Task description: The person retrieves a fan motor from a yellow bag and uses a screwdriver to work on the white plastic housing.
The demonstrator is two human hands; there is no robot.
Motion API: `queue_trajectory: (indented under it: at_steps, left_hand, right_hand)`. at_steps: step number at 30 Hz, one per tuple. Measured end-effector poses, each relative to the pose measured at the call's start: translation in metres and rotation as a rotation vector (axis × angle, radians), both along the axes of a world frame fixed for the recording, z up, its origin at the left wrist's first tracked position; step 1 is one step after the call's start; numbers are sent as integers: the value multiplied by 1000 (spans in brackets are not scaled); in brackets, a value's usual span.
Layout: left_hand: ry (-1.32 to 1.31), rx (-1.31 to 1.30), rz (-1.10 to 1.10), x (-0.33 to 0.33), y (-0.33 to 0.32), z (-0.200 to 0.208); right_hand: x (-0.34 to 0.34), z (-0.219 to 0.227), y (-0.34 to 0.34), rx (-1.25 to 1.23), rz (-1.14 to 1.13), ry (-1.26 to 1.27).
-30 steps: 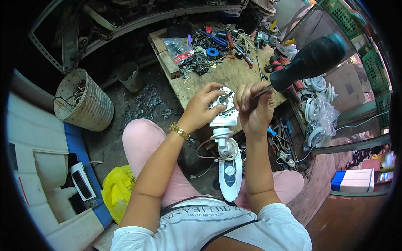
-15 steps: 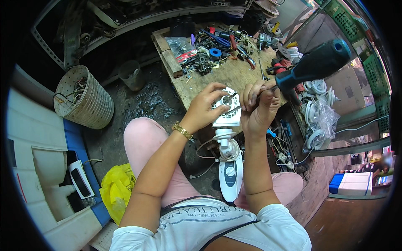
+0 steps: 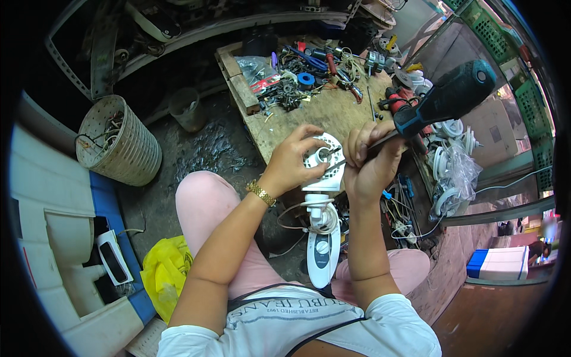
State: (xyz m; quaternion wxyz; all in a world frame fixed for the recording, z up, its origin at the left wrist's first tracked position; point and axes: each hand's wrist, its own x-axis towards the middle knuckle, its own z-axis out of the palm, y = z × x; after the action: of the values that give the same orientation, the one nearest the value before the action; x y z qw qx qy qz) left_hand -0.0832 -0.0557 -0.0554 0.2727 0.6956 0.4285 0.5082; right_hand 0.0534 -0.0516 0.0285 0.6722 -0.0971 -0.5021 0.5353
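Note:
My left hand (image 3: 292, 157) grips the left rim of a white, vented fan motor housing (image 3: 331, 181), fingers over its top and thumb at its front. A dark thin pin or shaft stands out of its round centre. In my right hand (image 3: 376, 159) is a long screwdriver (image 3: 455, 90) with a thick black and teal handle that rises up and to the right. Its metal shaft runs between my fingers down to the housing's face; the exact contact of the tip cannot be made out. Below hangs the white fan stand (image 3: 322, 271) with a dial, a pale cord (image 3: 324, 221) looped around its neck.
A wooden workbench (image 3: 285, 128) ahead bears pliers, a blue tape roll (image 3: 306, 80) and many small parts. White plastic fan parts in a clear bag (image 3: 458, 169) lie at right. To the left stand a ribbed bucket (image 3: 134, 149) and a yellow plastic bag (image 3: 166, 271).
The screwdriver's handle has dipped slightly and tilted. The housing has turned a little in my left hand, and the fan stand below it has swung slightly to the left.

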Motion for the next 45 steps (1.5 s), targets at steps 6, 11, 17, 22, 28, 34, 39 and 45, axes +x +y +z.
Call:
queue_trajectory:
  at_steps: [6, 11, 17, 22, 28, 34, 39, 45]
  left_hand:
    - [71, 44, 79, 0, -7, 1]
    - [92, 28, 96, 1, -15, 7]
    - [81, -19, 105, -1, -16, 9]
    - [125, -25, 110, -1, -15, 10]
    - [110, -49, 98, 0, -12, 12]
    - [123, -50, 85, 3, -13, 11]
    - [134, -18, 82, 1, -12, 11]
    - [116, -38, 61, -1, -11, 6]
  right_hand:
    - [19, 41, 3, 122, -81, 167]
    - [12, 30, 24, 167, -174, 154]
    - [-2, 9, 64, 176, -256, 201]
    - [5, -54, 164, -123, -320, 263]
    - [49, -137, 204, -494, -522, 532]
    - [61, -143, 215, -343, -601, 352]
    - [62, -117, 204, -291, -615, 51]
    - [65, -20, 133, -134, -315, 304]
